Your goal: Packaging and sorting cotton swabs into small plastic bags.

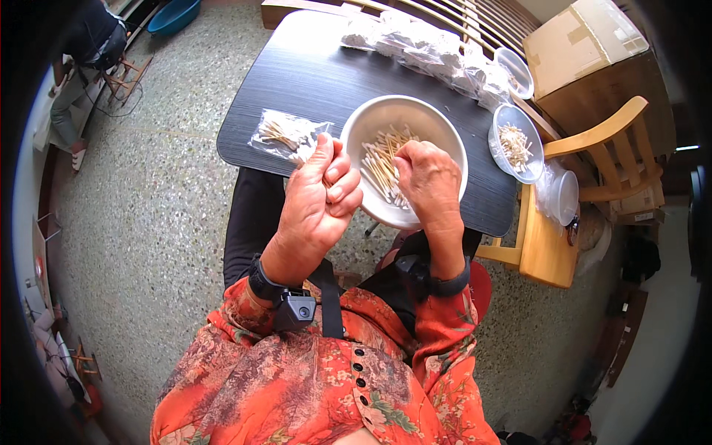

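A white bowl [437,130] holding many wooden-stick cotton swabs [380,162] sits at the near edge of a small black table [311,81]. My left hand [319,196] is raised just left of the bowl with its fingers curled shut; whether it holds swabs I cannot tell. My right hand [429,178] hovers over the bowl's near side, fingers bunched down toward the swabs, and what it pinches is hidden. A clear plastic bag of swabs [285,135] lies on the table beside my left hand.
A pile of clear bags [423,44] lies at the table's far side. Round clear containers [515,141] [515,70] sit at the right edge. A wooden chair [586,185] and a cardboard box [586,44] stand to the right. Another person [89,52] sits far left.
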A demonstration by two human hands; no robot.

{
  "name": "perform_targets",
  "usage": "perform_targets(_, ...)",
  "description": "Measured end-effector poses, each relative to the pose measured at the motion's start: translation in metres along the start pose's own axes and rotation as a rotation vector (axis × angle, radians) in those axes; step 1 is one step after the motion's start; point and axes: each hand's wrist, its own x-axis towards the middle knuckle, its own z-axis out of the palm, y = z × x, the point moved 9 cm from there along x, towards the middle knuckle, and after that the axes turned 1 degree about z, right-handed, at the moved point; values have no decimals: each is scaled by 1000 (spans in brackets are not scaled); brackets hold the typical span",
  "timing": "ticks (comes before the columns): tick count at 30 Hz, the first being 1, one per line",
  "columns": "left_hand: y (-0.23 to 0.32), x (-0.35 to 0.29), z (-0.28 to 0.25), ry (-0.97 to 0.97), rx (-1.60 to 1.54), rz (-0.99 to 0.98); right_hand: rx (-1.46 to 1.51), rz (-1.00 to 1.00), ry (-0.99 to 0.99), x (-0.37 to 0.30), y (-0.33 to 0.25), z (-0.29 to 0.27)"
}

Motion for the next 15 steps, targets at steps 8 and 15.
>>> perform_targets(8,-7,0,-6,35,58,-26,-225,141,-94,5,10,24)
perform_targets(15,-7,-2,-4,36,109,-15,-10,139,-28,-2,15,4)
